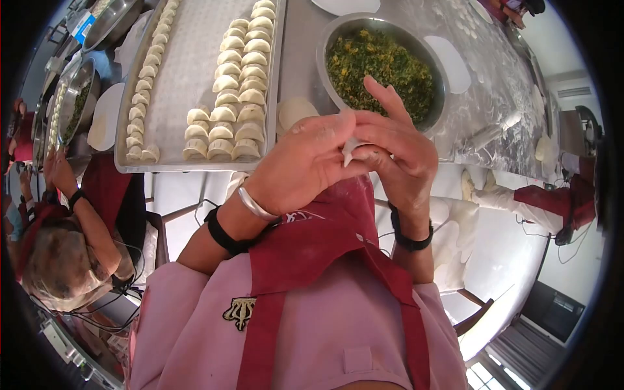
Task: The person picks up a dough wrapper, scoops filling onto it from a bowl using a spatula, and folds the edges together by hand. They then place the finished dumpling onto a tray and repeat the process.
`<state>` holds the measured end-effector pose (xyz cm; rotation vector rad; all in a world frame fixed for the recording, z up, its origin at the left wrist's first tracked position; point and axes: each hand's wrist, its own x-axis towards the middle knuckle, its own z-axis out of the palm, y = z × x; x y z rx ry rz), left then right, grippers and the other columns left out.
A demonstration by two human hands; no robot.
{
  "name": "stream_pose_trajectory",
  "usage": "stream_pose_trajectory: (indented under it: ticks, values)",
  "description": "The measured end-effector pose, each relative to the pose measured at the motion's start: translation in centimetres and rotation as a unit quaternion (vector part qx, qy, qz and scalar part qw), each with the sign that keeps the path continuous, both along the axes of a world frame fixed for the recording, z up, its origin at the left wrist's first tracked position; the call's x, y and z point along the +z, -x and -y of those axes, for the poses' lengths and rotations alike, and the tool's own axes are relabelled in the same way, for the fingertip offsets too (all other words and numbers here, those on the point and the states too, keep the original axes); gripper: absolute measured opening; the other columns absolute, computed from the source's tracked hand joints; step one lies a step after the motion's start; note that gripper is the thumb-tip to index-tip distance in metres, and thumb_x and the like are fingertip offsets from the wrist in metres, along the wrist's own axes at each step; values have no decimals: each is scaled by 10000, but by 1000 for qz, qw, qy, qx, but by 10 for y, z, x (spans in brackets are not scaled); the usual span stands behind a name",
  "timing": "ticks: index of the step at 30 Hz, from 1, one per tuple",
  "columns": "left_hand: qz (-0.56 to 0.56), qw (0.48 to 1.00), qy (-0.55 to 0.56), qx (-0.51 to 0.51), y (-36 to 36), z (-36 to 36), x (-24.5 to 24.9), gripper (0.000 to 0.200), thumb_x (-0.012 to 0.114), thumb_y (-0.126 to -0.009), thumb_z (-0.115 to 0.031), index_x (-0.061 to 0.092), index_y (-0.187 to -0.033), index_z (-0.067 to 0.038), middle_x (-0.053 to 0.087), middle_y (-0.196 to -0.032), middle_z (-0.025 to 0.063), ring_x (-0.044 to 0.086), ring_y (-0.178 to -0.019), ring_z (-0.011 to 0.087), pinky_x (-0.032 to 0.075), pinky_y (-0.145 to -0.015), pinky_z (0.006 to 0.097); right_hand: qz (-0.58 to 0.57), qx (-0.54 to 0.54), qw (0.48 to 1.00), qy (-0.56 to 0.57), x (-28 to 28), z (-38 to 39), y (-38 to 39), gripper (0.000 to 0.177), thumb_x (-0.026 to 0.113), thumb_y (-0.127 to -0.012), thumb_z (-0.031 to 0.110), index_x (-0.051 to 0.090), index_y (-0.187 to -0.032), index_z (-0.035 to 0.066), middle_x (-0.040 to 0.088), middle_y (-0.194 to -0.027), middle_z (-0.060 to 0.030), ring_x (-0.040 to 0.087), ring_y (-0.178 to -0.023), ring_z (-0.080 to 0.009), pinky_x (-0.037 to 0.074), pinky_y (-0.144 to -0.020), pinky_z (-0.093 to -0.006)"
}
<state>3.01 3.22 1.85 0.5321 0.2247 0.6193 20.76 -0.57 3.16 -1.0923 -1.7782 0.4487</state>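
Communal food-prep kitchen, running as a dumpling line. Evidence:
- Long steel table (494,84), flour-dusted all over.
- Big metal tray (195,65) at the table's near edge, with rows of folded dumplings (237,84) down both its long sides.
- Steel bowl (377,18) of chopped green filling (380,65) just right of the tray.
- Round dough wrappers (296,110) between tray and bowl, more toward the far edge.
- Second bowl (95,83) of the same filling at the table's left end.
- Red apron (312,253) on the wearer; a co-worker (97,234) at the left and a red sleeve (546,198) at the right.
- One unfinished dumpling (353,151) pinched between left hand (305,162) and right hand (400,153).
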Motion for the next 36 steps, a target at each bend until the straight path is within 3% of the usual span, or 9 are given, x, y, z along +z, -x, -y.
stream_pose_trajectory:
  ticks: [4, 6, 7, 10, 15, 22, 25, 28, 36]
  values:
    - [-80, 983, -141, 82, -9, 7, 9, 454, 530, -1017, -131, 419, -1424, 38, 574, -1310, 136, 597, -1174, 221, 504, -1029, 411, -175, -103, 979, -8, -9, 1, 15, 149, 738, -795, -6, 737, -939, 33, 741, -1041, -139, 582, -1243, -342, 311, -1134, -525]
    - [-95, 981, -133, 102, -9, 7, 3, 468, 530, -998, -58, 412, -1439, 45, 600, -1268, 96, 610, -1111, 164, 529, -978, 343, -221, -142, 965, 12, -9, 1, 24, 157, 730, -794, -27, 737, -940, 29, 742, -1026, -138, 583, -1241, -337, 315, -1135, -516]
    - [-103, 980, -127, 111, -9, 8, 0, 479, 531, -988, -21, 408, -1447, 49, 613, -1247, 76, 616, -1080, 135, 541, -953, 310, -207, -138, 968, 7, -9, 1, 25, 158, 731, -792, -26, 734, -940, 29, 743, -1018, -136, 591, -1230, -337, 323, -1132, -518]
    - [-130, 975, -133, 125, -9, 7, 0, 413, 522, -1002, -46, 459, -1400, 47, 617, -1251, 127, 621, -1125, 188, 555, -958, 364, -148, -126, 981, -20, -9, -3, 23, 167, 733, -786, -27, 728, -944, 28, 743, -996, -133, 615, -1194, -337, 347, -1119, -525]
    - [-147, 966, -174, 126, -6, 8, -3, 396, 514, -1012, -64, 470, -1387, 55, 621, -1236, 116, 622, -1104, 175, 558, -947, 354, -67, -110, 989, -72, -12, -6, 18, 176, 729, -775, -35, 716, -941, 21, 743, -972, -130, 653, -1130, -339, 386, -1092, -541]
    - [-158, 965, -166, 128, -5, 8, -3, 420, 526, -986, -25, 466, -1389, 76, 640, -1132, 72, 637, -1008, 118, 528, -851, 238, -99, -119, 987, -39, -9, -5, 23, 126, 726, -780, -32, 691, -890, 20, 742, -953, -118, 664, -1106, -332, 398, -1081, -543]
    - [-186, 950, -227, 112, -2, 4, -7, 334, 522, -1016, -104, 538, -1312, 51, 630, -1171, 79, 627, -1037, 140, 569, -873, 308, -77, -103, 991, -43, -10, -6, 21, 139, 725, -779, -34, 688, -901, 20, 742, -949, -116, 662, -1111, -331, 403, -1077, -540]
    - [-223, 940, -243, 92, 2, 3, -2, 304, 518, -1010, -91, 559, -1277, 50, 637, -1139, 74, 634, -1002, 134, 569, -850, 294, -47, -106, 992, -52, -13, -5, 21, 167, 726, -770, -38, 686, -920, 22, 741, -946, -114, 661, -1114, -331, 413, -1069, -535]
    - [-198, 948, -231, 95, 3, 1, -4, 307, 532, -1002, -94, 571, -1276, 39, 644, -1100, 64, 645, -942, 131, 564, -819, 280, -78, -79, 993, -43, -14, -5, 19, 273, 737, -731, -59, 690, -988, 20, 734, -997, -124, 654, -1126, -330, 448, -1043, -510]
